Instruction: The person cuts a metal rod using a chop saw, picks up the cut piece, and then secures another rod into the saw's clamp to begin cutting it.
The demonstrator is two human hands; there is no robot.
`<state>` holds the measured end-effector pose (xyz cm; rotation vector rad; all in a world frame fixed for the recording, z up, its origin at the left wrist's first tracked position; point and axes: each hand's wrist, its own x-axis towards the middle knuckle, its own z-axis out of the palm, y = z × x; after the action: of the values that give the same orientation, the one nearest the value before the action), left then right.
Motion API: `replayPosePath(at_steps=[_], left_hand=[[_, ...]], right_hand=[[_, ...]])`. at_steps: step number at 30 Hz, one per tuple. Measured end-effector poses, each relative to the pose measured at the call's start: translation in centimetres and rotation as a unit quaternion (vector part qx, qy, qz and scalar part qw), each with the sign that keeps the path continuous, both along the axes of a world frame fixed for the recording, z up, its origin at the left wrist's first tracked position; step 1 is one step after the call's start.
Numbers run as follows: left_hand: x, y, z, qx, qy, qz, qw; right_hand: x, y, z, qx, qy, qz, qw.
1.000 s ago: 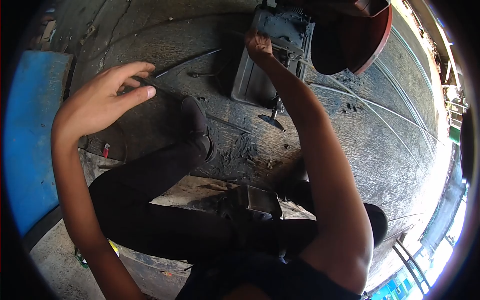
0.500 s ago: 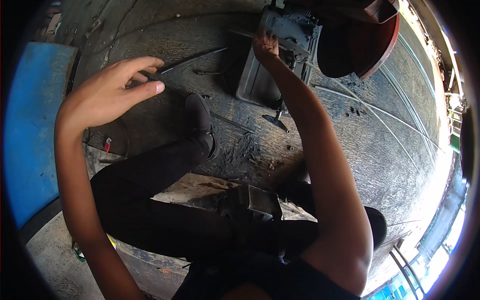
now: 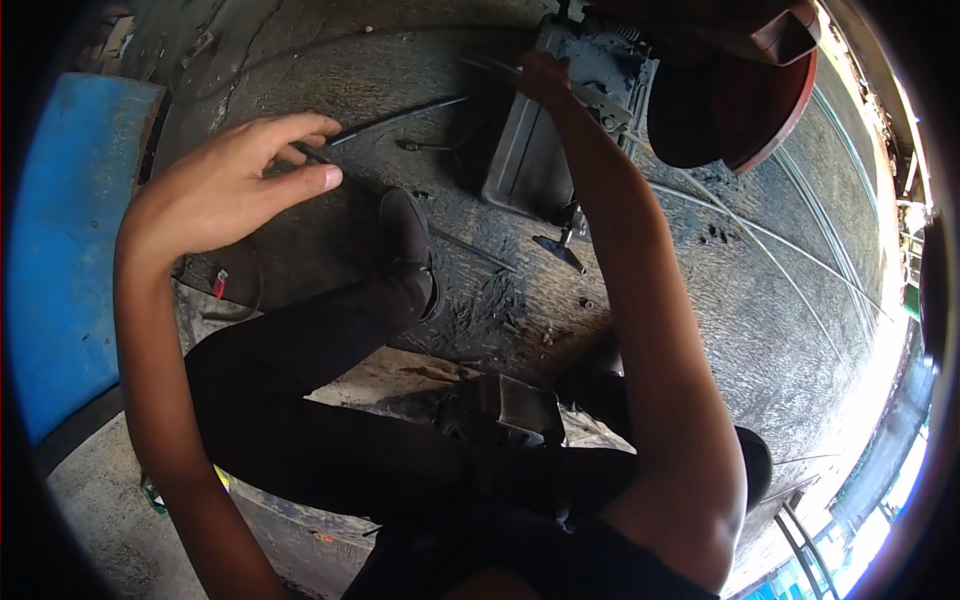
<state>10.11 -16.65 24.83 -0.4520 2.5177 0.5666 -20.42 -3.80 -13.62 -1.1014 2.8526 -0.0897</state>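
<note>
A cut-off saw with a grey metal base (image 3: 515, 165) and a dark red blade guard (image 3: 790, 110) stands on the floor ahead of me. My right hand (image 3: 545, 78) is at the saw's clamp, fingers curled round a thin metal rod (image 3: 490, 64) whose end sticks out to the left. The back of that hand hides most of its grip. My left hand (image 3: 235, 180) hovers at the left, thumb and fingers apart, holding nothing. Just past its fingertips a dark rod (image 3: 400, 120) lies on the floor. The clamp's T-shaped handle (image 3: 562, 250) points toward me.
Long thin metal rods (image 3: 760, 225) stretch over the floor to the right. A blue panel (image 3: 75, 240) stands at far left. My shoe (image 3: 405, 225) rests before the saw, and a dark metal block (image 3: 525, 408) sits between my legs. A small red object (image 3: 219, 284) lies below my left hand.
The view has shifted slightly, so the saw appears further right. My right hand stays at the clamp, its fingers now turned more out of sight. My left hand remains raised and open.
</note>
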Motion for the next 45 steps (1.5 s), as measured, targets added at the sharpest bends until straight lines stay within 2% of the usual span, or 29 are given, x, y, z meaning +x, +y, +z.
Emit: replayPosePath(at_steps=[5,7,10,13,19,23,25,28,32,35,37,41,45], left_hand=[[0.1,-0.1,-0.1,-0.001,-0.001,0.005,1.000],[0.2,-0.1,-0.1,0.004,0.001,0.006,1.000],[0.2,-0.2,-0.3,-0.004,0.005,0.005,1.000],[0.3,-0.4,-0.5,-0.008,0.005,0.002,1.000],[0.4,-0.6,-0.7,-0.007,0.011,0.001,1.000],[0.4,-0.5,-0.8,-0.011,0.012,-0.001,1.000],[0.4,-0.5,-0.8,-0.010,0.015,-0.002,1.000],[0.4,-0.4,-0.6,-0.013,0.013,0.007,1.000],[0.5,-0.6,-0.6,0.001,0.015,0.006,1.000],[0.6,-0.6,-0.6,0.000,0.018,0.006,1.000],[0.7,-0.6,-0.6,-0.006,0.018,0.007,1.000],[0.7,-0.5,-0.7,-0.009,0.017,0.007,1.000],[0.7,-0.7,-0.7,-0.011,0.015,-0.001,1.000]], right_hand=[[-0.9,-0.2,-0.9,-0.069,-0.040,0.007,0.997],[-1.3,-0.1,-1.2,-0.113,-0.106,-0.005,0.988],[-1.1,0.3,-0.9,-0.153,-0.130,-0.013,0.980],[-0.6,0.2,0.1,-0.141,-0.094,-0.022,0.985],[-0.5,-0.3,-0.1,-0.176,-0.135,-0.058,0.973],[-0.7,-0.4,0.3,-0.169,-0.139,-0.049,0.975],[-0.7,-0.6,0.6,-0.111,-0.071,-0.032,0.991],[-2.2,-0.1,0.1,-0.043,-0.062,0.024,0.997],[-3.9,-0.1,-3.3,-0.057,-0.070,0.013,0.996],[-3.8,0.0,-3.1,-0.062,-0.063,0.039,0.995],[-3.3,0.1,-2.3,-0.076,-0.108,0.025,0.991],[-3.1,-0.3,-2.3,-0.086,-0.111,-0.004,0.990],[-3.6,0.0,-2.5,-0.076,-0.070,0.040,0.994]])
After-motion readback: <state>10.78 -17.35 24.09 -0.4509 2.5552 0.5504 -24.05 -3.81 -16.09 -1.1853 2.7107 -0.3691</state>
